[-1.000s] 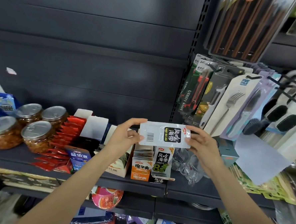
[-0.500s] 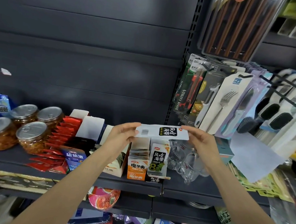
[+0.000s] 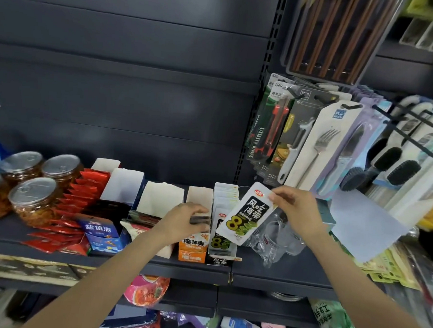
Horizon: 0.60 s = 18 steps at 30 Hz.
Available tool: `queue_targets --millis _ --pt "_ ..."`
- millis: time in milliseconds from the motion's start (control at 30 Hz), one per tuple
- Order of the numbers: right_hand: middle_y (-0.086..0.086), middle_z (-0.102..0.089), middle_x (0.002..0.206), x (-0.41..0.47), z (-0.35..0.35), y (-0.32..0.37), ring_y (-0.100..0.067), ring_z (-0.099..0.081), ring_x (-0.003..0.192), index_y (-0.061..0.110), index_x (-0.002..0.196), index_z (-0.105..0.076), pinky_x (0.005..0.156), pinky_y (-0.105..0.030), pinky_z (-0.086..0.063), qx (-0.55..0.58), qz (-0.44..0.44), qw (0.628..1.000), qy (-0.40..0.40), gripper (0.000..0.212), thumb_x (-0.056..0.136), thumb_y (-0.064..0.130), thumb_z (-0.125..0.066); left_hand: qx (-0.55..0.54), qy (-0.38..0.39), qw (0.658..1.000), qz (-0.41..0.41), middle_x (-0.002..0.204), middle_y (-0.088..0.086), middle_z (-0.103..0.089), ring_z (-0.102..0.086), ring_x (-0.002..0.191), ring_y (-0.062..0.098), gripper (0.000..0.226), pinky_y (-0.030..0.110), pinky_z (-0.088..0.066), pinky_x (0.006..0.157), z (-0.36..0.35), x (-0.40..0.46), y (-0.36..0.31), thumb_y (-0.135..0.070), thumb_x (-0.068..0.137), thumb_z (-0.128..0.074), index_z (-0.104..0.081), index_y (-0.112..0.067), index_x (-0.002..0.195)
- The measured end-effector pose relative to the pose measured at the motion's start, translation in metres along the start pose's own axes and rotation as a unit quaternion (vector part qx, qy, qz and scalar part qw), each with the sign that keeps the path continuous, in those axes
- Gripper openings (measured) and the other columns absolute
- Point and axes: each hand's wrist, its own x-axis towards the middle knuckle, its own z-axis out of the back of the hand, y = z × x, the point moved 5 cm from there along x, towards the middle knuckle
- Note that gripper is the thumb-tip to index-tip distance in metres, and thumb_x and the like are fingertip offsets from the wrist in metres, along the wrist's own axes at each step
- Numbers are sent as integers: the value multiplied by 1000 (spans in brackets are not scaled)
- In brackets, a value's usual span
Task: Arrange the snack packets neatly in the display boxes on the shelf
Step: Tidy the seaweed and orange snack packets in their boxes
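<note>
Dark shelf runs across lower frame, slotted back panel behind; display boxes sit in a row at centre, jars to the left, hanging utensil cards upper right.

Right hand pinches a white kelp packet at its top corner, thumb and fingers curled on the seal. Packet hangs down-left from that pinch, tilted, front face toward camera, lower edge just over the black-and-white box at centre frame. Likely held by the top so it can drop upright behind the matching packets already filed there.

Left hand is left of centre at the orange box, fingers curled over the tops of its packets. Looks like it's pressing them aside or steadying the row to clear the neighbouring slot; can't tell if it actually grips one.

Red sachets spill loose at lower left, not yet sorted.
</note>
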Motion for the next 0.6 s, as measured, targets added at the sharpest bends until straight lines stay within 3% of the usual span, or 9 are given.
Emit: queue_targets --millis 67,167,400,533,600 --pt "13 -66 72 2 -15 -2 5 -55 64 14 83 -72 62 -10 -41 -45 6 999 24 8 87 15 -65 72 11 997 -8 126 -5 -56 -51 114 15 47 37 -42 100 -3 0 4 -49 86 -60 -55 -27 127" --pt "15 -61 69 5 -36 -1 1 -55 61 12 88 -72 61 -12 -40 -97 24 994 45 10 89 16 -63 67 20 998 -4 122 -6 -58 -52 110 14 49 40 -44 96 -3 -1 8 -56 85 -56 -57 -29 126" --pt "2 -61 99 6 -80 -8 -15 -59 87 13 98 -71 71 -29 -47 -204 48 970 120 16 92 20 -58 59 14 998 -21 119 -5 -58 -53 106 11 43 34 -47 93 -6 -2 8 -47 87 -60 -58 -25 124" --pt "1 -52 109 3 -93 -20 -15 -56 93 14 100 -69 69 -25 -43 -236 27 965 110 15 91 18 -58 76 -73 991 -78 131 -5 -50 -45 122 12 41 28 -37 105 -2 -6 0 -37 91 -58 -56 -20 128" --pt "0 -52 109 5 -98 -23 -17 -57 93 15 104 -65 67 -25 -43 -250 18 961 116 17 90 14 -56 58 -80 989 -107 128 -6 -52 -44 120 9 39 28 -36 105 -2 -9 -7 -37 89 -60 -58 -21 125"
